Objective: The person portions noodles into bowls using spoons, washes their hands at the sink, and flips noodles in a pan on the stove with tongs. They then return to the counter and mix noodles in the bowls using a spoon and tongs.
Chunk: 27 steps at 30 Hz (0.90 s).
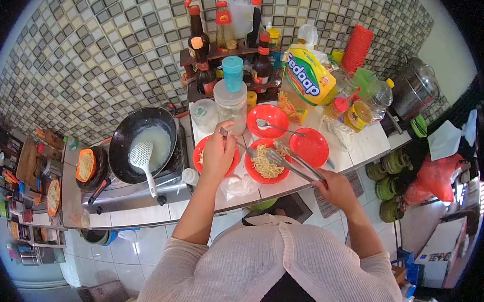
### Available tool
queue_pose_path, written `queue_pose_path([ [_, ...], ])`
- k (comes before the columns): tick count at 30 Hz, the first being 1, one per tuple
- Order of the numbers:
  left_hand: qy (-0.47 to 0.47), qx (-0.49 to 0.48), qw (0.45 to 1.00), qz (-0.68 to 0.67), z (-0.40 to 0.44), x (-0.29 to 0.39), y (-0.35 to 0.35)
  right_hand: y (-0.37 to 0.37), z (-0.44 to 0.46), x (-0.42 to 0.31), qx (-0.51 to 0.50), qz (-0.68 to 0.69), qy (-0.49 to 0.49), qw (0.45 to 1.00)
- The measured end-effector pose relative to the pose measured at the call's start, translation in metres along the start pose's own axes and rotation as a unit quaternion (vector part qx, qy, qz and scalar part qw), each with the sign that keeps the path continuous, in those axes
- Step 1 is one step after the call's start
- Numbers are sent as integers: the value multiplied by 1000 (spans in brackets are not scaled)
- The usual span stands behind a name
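My left hand (220, 152) is closed on a metal utensil (245, 148), whose far end is over the noodles in a red bowl (254, 175). My right hand (334, 190) grips metal tongs (302, 169), their tips at the noodles (265, 165). Partly behind my left hand is another red bowl (233, 163) with some noodles. On the right lies a red bowl (309, 148) with no noodles visible. Behind, a spoon (281, 128) rests in a further red bowl (270, 117).
A black wok (125, 166) with a white slotted ladle (140, 154) sits on the stove at left. Jars (231, 109), sauce bottles (196, 31), a Sedaap pouch (306, 78) and stacked red bowls (358, 49) stand at the back. A metal pot (415, 87) is far right.
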<state>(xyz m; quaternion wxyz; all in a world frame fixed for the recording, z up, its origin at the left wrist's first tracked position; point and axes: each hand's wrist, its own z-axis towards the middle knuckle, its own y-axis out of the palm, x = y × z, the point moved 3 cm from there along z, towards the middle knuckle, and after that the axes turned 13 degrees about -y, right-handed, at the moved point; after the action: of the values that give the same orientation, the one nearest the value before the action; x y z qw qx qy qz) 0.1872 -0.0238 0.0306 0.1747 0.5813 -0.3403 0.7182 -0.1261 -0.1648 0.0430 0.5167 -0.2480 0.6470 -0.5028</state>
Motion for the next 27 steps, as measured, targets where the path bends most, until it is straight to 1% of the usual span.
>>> queue_pose_path([
  [3, -21, -16, 1000, 15, 5, -5, 3, 18, -7, 1, 0, -45, 14, 999],
  [5, 23, -33, 990, 137, 5, -7, 10, 32, -9, -5, 14, -92, 26, 995],
  [6, 21, -36, 989, 139, 4, -9, 14, 38, -8, -9, 25, -72, 17, 997],
  [8, -2, -46, 997, 61, 2, -16, 26, 54, 0, -18, 5, -62, 44, 997],
  [9, -6, -51, 997, 63, 1, -20, 31, 60, 5, -22, -12, -55, 67, 996],
  [11, -19, -50, 999, -8, 3, -30, 38, 63, 13, -26, -19, -41, 68, 997],
  [13, -11, -44, 999, -31, 4, -39, 41, 65, 18, -26, -57, 30, 78, 995],
  [14, 0, -34, 998, -55, 5, -39, 42, 69, 17, -20, -58, 31, 81, 995],
  [16, 7, -30, 998, -63, 4, -41, 43, 76, 16, -10, 16, 107, 10, 994],
  [17, 16, -24, 997, -70, 3, -39, 42, 74, 17, -11, 15, 108, 11, 994],
  [18, 14, -25, 997, -70, 3, -39, 42, 73, 19, -10, -8, 200, 76, 977],
  [19, 21, -23, 998, -63, 3, -37, 42, 75, 19, -9, -32, 290, 141, 946],
  [20, 28, -20, 998, -57, 3, -36, 41, 75, 20, -6, -34, 289, 142, 946],
  [22, 26, -28, 998, -53, 5, -36, 41, 81, 19, 1, -56, 429, 191, 881],
  [23, 27, -37, 998, -48, 5, -34, 40, 80, 19, 1, -59, 428, 191, 881],
  [25, 28, -35, 997, -60, 5, -29, 37, 76, 19, -1, -49, 477, 198, 855],
  [27, 31, -33, 996, -71, 4, -20, 31, 69, 17, -3, -41, 484, 197, 851],
])
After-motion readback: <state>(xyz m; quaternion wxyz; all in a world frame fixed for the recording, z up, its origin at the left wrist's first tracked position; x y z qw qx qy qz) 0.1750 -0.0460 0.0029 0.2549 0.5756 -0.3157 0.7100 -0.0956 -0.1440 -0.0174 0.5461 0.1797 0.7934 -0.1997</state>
